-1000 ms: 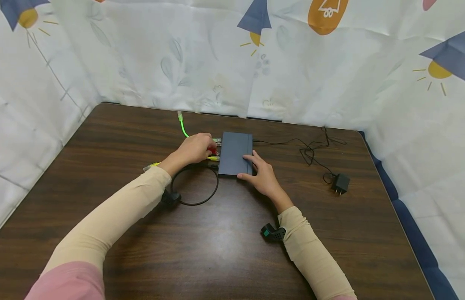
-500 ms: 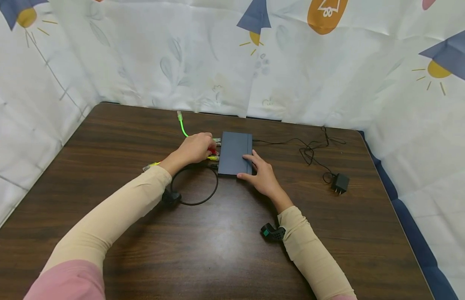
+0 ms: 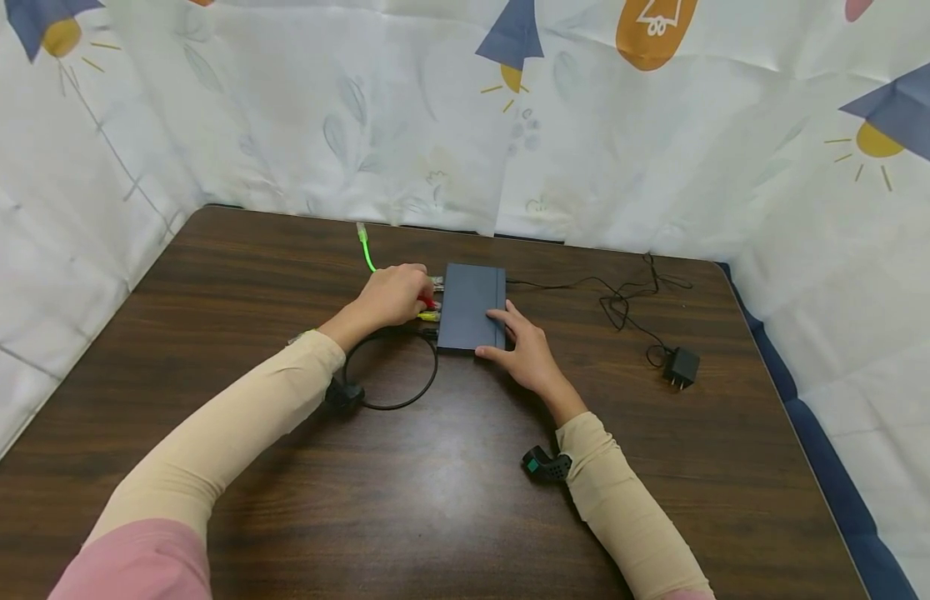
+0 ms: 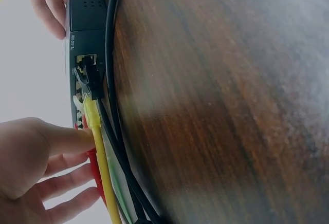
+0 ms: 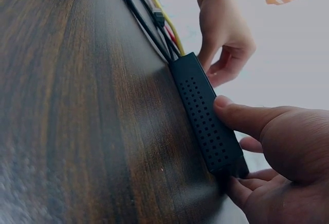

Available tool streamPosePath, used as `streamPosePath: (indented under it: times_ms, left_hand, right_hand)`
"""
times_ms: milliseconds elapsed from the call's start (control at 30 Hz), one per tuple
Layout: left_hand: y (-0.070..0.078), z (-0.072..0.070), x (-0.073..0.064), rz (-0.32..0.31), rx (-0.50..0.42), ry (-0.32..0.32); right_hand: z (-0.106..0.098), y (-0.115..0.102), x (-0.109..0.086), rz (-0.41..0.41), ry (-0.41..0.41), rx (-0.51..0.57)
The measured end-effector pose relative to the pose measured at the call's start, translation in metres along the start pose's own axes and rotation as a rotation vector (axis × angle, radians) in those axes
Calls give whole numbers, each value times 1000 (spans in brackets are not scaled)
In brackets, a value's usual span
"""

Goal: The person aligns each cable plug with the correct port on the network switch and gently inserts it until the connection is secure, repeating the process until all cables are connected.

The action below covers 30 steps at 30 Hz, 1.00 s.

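A dark blue-grey network switch (image 3: 471, 304) lies on the table, with cables at its left side. My left hand (image 3: 393, 296) pinches the red network cable (image 4: 96, 176) close to its plug, right by the row of ports; the plug itself is largely hidden. Beside it a yellow cable (image 4: 104, 167) and a black cable (image 4: 91, 82) run to the ports. A green cable (image 3: 365, 247) extends behind my left hand. My right hand (image 3: 527, 354) grips the switch's right end, thumb on the vented side (image 5: 200, 118) and fingers around the far edge.
The black cable loops (image 3: 390, 408) on the table in front of the left wrist. A thin power cord (image 3: 618, 304) runs right from the switch to a black plug adapter (image 3: 681, 367). Patterned white curtain (image 3: 427, 125) hangs around the brown table (image 3: 450, 500).
The loose yellow cable end near the left sleeve has slipped mostly out of sight. The left fingers shift slightly and a bit more red shows. The right hand and switch stay put.
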<state>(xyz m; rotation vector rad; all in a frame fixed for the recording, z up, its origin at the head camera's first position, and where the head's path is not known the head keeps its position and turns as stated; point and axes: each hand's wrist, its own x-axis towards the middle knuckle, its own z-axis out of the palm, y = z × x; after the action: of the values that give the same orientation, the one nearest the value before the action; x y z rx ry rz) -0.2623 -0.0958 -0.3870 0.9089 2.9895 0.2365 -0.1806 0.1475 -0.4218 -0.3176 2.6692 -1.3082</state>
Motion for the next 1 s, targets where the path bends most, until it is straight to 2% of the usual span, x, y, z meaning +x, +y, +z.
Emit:
streamPosePath:
  times_ms: [1000]
  left_hand:
    - [5,3,-2,-70,1,14]
  right_hand:
    - [2,1,0,-1,5,-3]
